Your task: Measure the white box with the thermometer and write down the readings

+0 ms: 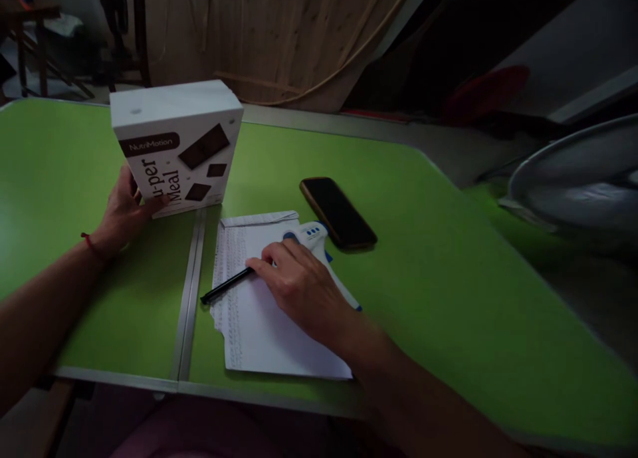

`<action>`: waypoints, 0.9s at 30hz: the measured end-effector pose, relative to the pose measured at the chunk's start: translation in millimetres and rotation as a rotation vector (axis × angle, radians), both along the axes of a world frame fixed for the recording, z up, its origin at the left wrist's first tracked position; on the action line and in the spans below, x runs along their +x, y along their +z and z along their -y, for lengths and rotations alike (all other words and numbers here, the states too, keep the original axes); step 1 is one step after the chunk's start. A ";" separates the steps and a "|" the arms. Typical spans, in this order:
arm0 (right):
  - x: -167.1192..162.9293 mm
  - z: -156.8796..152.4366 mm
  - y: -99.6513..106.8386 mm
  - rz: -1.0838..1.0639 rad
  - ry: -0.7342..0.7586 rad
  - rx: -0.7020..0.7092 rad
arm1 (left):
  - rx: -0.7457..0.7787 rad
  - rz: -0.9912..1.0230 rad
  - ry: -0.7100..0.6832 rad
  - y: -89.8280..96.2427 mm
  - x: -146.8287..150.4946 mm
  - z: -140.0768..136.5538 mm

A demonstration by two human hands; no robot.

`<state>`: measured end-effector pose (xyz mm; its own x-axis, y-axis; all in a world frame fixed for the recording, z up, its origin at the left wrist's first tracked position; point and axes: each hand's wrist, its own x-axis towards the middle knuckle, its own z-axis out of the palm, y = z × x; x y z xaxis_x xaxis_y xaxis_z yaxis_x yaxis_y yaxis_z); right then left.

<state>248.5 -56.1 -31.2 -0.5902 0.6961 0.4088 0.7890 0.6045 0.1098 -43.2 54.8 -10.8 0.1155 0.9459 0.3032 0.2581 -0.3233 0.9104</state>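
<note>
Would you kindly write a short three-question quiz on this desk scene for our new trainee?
1. True or false: the left hand rests against the white cardboard box printed with dark chocolate squares.
2. Which lies under the right hand? A) the dark flat smartphone B) the white paper sheet with printed lines C) the box
3. Fill in: the thin black pen lies at the right hand's ____.

Key
1. True; the box stands upright on the green table.
2. B
3. fingers; whether they grip it is unclear.
</note>
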 end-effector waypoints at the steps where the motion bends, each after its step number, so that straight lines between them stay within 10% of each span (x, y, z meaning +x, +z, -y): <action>1: 0.2 -0.8 0.3 -0.001 0.005 0.003 | -0.001 -0.003 -0.005 -1.5 0.0 -0.6; 7: -0.7 -3.8 3.8 -0.657 0.011 -0.007 | 0.319 -0.106 0.113 -13.6 -5.3 -8.2; 13: -12.2 -2.4 6.1 -1.325 -0.120 -0.514 | 0.739 -0.378 0.369 2.9 6.7 18.7; 17: -16.1 -3.7 -1.2 -1.309 -0.196 -0.580 | 0.852 -0.595 -0.029 13.0 24.0 40.2; 22: -16.9 -2.2 -4.9 -1.140 -0.237 -0.537 | 0.573 -0.800 -0.684 8.0 34.9 48.5; 27: -16.6 0.8 -3.1 -1.020 -0.220 -0.490 | 0.467 -0.824 -0.846 1.3 37.8 50.5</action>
<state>231.9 -56.9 -34.3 0.0127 0.9589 0.2833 0.4694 0.2445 -0.8485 -5.4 4.3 -9.5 0.9414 0.3078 0.1378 0.2484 -0.9092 0.3341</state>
